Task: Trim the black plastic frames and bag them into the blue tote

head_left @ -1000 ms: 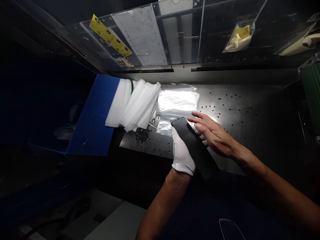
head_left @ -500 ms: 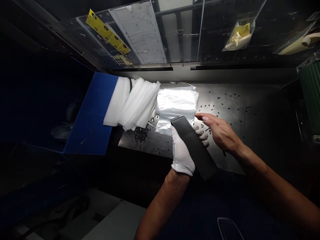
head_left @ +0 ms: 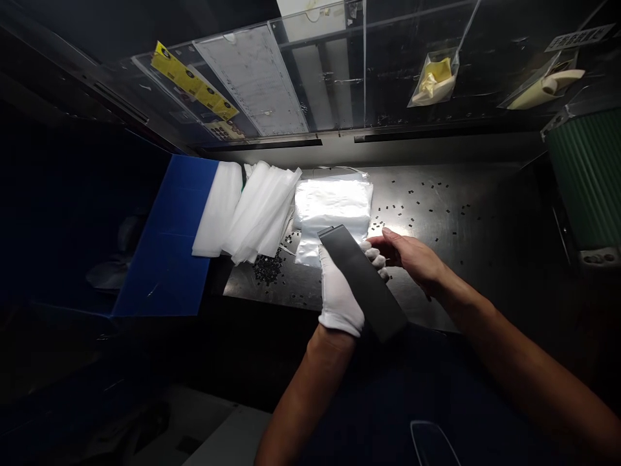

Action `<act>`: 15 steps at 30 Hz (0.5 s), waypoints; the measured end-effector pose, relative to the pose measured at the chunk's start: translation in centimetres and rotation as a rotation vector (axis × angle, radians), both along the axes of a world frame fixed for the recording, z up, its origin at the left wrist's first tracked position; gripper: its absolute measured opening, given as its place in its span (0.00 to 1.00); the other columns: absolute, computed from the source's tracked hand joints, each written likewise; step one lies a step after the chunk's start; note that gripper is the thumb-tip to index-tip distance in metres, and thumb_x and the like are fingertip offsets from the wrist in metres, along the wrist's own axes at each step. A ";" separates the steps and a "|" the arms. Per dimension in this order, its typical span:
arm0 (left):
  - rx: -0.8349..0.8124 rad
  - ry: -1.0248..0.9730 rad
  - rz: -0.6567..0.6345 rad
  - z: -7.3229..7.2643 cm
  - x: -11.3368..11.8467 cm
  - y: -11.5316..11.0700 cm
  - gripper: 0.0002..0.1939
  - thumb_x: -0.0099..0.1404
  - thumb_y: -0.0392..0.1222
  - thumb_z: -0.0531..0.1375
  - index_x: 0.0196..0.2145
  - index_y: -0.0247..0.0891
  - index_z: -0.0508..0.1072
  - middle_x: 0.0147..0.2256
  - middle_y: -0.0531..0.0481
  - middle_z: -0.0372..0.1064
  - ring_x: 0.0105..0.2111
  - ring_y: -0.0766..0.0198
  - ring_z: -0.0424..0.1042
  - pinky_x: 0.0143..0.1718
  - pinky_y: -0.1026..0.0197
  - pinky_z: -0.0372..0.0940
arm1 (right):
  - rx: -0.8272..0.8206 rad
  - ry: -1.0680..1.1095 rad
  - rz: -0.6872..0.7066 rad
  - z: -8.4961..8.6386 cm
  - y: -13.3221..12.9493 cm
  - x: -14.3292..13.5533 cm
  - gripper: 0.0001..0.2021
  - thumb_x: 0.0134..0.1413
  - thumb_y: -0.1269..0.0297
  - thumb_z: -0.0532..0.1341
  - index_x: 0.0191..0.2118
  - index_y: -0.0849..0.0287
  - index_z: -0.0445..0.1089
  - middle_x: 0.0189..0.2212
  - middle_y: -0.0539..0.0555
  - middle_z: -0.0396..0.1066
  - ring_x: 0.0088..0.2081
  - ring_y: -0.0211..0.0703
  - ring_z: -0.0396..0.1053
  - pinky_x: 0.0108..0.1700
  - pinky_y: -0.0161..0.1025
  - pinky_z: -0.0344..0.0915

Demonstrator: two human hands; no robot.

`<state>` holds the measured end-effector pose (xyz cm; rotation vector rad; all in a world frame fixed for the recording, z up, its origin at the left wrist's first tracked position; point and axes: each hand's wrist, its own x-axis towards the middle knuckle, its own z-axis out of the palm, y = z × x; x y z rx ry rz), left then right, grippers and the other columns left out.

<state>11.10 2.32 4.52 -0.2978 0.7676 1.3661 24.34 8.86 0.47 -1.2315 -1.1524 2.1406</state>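
Note:
My left hand (head_left: 339,294), in a white glove, is closed around a long flat black bar (head_left: 366,281) that slants down to the right. The glove's fingertips curl round its right edge. My bare right hand (head_left: 414,259) is just right of those fingertips, thumb apart from the fingers. Some of its fingers are in shadow near the glove, and I cannot tell whether they touch it. Beyond the bar lies a stack of shiny clear plastic bags (head_left: 334,200) on the metal table (head_left: 436,259).
White foam sleeves (head_left: 264,210) lie left of the bags, beside a blue panel (head_left: 162,259). A heap of small black chips (head_left: 268,268) sits in front of the sleeves; more are scattered at right. A green ribbed block (head_left: 587,175) stands far right. Papers (head_left: 252,77) hang behind.
My right hand has moved in closer to the left glove's fingertips, and its fingers have dropped lower. The left hand keeps its hold on the bar. The whole view has shifted slightly.

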 end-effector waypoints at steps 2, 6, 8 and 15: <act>-0.051 -0.007 0.012 -0.2 -0.3 0.4 0.42 0.69 0.75 0.43 0.32 0.32 0.75 0.28 0.45 0.66 0.27 0.59 0.68 0.28 0.57 0.68 | -0.004 -0.011 0.012 -0.1 -0.4 0.4 0.30 0.65 0.37 0.56 0.52 0.60 0.78 0.46 0.60 0.80 0.50 0.54 0.76 0.57 0.53 0.69; -0.118 -0.046 0.055 -0.6 -1.2 0.9 0.38 0.69 0.74 0.45 0.29 0.36 0.73 0.26 0.45 0.68 0.27 0.55 0.72 0.32 0.51 0.72 | 0.010 -0.038 0.039 -0.2 -2.1 1.7 0.30 0.67 0.37 0.54 0.53 0.58 0.78 0.49 0.60 0.80 0.53 0.55 0.76 0.62 0.56 0.66; -0.146 -0.030 0.070 -0.7 -1.6 1.0 0.37 0.69 0.73 0.46 0.28 0.36 0.72 0.25 0.45 0.68 0.26 0.55 0.72 0.31 0.52 0.72 | 0.053 -0.043 0.070 -0.1 -3.3 2.6 0.30 0.68 0.38 0.53 0.55 0.56 0.78 0.50 0.59 0.79 0.54 0.55 0.75 0.62 0.57 0.65; -0.114 0.044 0.086 -0.2 -2.4 2.3 0.31 0.70 0.67 0.52 0.28 0.35 0.71 0.25 0.46 0.67 0.23 0.60 0.69 0.27 0.56 0.68 | 0.353 -0.134 0.254 0.6 -6.2 4.7 0.25 0.69 0.44 0.56 0.62 0.49 0.73 0.61 0.56 0.72 0.62 0.58 0.69 0.64 0.55 0.64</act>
